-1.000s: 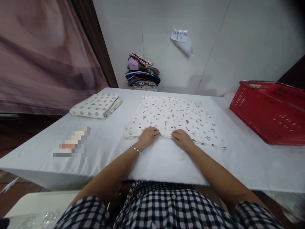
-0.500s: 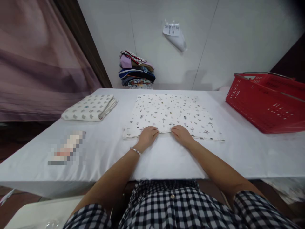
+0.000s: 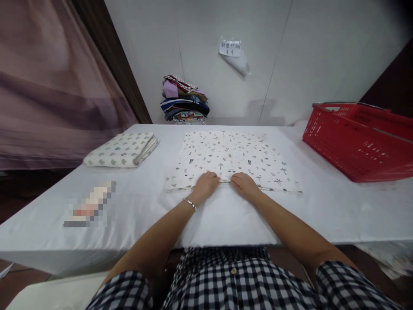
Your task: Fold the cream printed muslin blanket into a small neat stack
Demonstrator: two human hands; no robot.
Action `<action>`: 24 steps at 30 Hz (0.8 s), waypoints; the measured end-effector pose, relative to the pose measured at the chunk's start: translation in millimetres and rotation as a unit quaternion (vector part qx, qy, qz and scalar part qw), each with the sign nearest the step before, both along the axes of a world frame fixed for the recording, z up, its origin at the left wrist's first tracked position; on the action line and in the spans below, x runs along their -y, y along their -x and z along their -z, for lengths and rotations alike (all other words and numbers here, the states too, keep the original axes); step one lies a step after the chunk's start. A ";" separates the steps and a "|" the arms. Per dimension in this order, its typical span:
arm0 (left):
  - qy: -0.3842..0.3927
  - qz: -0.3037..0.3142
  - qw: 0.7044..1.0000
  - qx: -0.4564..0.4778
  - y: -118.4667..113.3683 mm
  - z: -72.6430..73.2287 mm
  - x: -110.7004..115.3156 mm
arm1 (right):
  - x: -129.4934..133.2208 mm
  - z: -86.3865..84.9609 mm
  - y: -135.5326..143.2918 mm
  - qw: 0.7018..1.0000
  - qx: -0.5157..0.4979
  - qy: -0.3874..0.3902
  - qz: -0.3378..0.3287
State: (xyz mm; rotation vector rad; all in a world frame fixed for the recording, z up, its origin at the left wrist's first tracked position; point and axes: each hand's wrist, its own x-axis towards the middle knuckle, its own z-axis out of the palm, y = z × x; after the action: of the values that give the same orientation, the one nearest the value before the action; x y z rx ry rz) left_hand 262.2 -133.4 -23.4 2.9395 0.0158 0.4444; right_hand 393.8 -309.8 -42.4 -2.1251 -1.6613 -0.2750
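Head view, fingers (image 3: 214,177) partly hiding cloth (image 3: 226,150), basket (image 3: 348,150) cropped

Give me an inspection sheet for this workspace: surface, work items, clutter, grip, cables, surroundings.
Surface: white-covered table, slightly creased.
Work items: printed cloth laid flat, near edge layered; folded patterned cloth to its left.
Clutter: pixelated item front left, unidentifiable; red basket at right.
Grip: left hand and right hand at the printed cloth's near edge; whether they pinch it cannot be told.
Cables: nothing seen.
Surroundings: fabric stack by the far edge, paper sign on the wall, curtain at left.
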 end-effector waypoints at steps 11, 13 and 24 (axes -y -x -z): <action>-0.015 -0.011 1.000 0.022 -1.7 4.6 -1.4 | 21.8 -9.0 -7.7 0.999 0.008 0.040 -0.002; -0.022 -0.011 0.999 0.020 -2.6 4.3 -2.4 | 26.5 -10.1 -8.9 0.999 0.017 0.044 0.008; -0.031 -0.003 0.999 0.033 -5.1 2.2 -4.9 | 142.8 -17.9 -53.7 0.994 0.034 0.004 0.108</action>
State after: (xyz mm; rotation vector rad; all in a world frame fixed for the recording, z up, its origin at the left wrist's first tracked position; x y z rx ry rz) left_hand 267.3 -128.5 -25.6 2.9843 0.0013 0.5529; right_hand 447.6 -452.6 -24.6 -2.3269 -1.4709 -0.4112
